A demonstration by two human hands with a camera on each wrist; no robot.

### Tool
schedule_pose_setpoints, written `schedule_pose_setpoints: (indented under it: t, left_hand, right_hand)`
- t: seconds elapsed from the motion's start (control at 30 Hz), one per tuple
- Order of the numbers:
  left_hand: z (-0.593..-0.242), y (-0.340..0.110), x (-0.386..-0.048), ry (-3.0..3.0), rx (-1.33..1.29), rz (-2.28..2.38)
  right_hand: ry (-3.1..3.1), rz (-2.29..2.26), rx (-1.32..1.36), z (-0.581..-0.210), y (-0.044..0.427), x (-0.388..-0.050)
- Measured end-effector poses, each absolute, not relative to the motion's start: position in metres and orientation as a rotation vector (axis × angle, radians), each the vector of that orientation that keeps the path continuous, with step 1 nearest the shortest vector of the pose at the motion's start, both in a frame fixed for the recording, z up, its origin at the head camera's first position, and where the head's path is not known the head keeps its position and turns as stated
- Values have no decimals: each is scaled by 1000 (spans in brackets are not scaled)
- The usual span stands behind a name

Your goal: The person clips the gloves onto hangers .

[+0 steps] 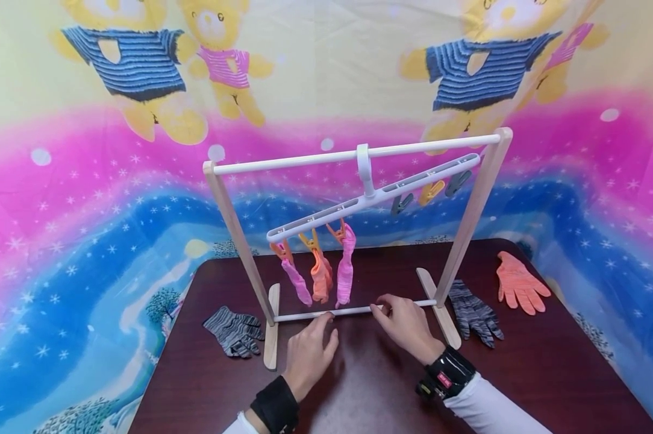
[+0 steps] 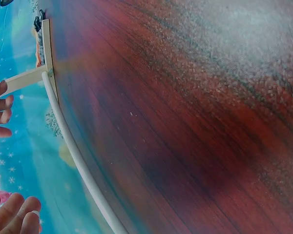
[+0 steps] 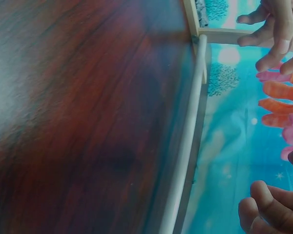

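Observation:
My left hand (image 1: 309, 354) hovers over the table in front of the lower white rod (image 1: 353, 311) of a small wooden drying rack (image 1: 470, 217). Opposite it, my right hand (image 1: 405, 325) is held with fingers loosely bent; both wrist views show the fingers apart from the rod and holding nothing. A white clip hanger (image 1: 326, 212) hooks over the top rod (image 1: 299, 160) and tilts down at left. From its left clips dangle a pink glove (image 1: 296, 281), an orange glove (image 1: 321, 277) and another pink glove (image 1: 346, 265), bunched up.
A grey striped glove (image 1: 234, 331) lies left of the rack. Another grey glove (image 1: 474, 313) and an orange glove (image 1: 521, 283) lie at right. Grey clips and a yellow clip (image 1: 432, 193) hang from the hanger's right half. Behind the dark table (image 1: 549, 374) is a printed cloth (image 1: 315, 102).

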State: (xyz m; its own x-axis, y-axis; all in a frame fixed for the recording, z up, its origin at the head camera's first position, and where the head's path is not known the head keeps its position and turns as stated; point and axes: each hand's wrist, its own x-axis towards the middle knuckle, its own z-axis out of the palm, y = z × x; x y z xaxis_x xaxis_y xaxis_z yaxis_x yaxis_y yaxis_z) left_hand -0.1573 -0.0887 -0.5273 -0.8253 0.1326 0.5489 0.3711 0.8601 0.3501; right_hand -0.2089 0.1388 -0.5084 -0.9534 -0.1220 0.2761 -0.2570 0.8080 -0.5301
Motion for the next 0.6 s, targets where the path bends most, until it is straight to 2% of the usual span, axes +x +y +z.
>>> schedule_pose_setpoints:
  t: [0.6]
  left_hand:
    - [-529, -81, -155, -2516, -444, -609]
  right_hand:
    - [-2810, 801, 273, -523, 166, -206]
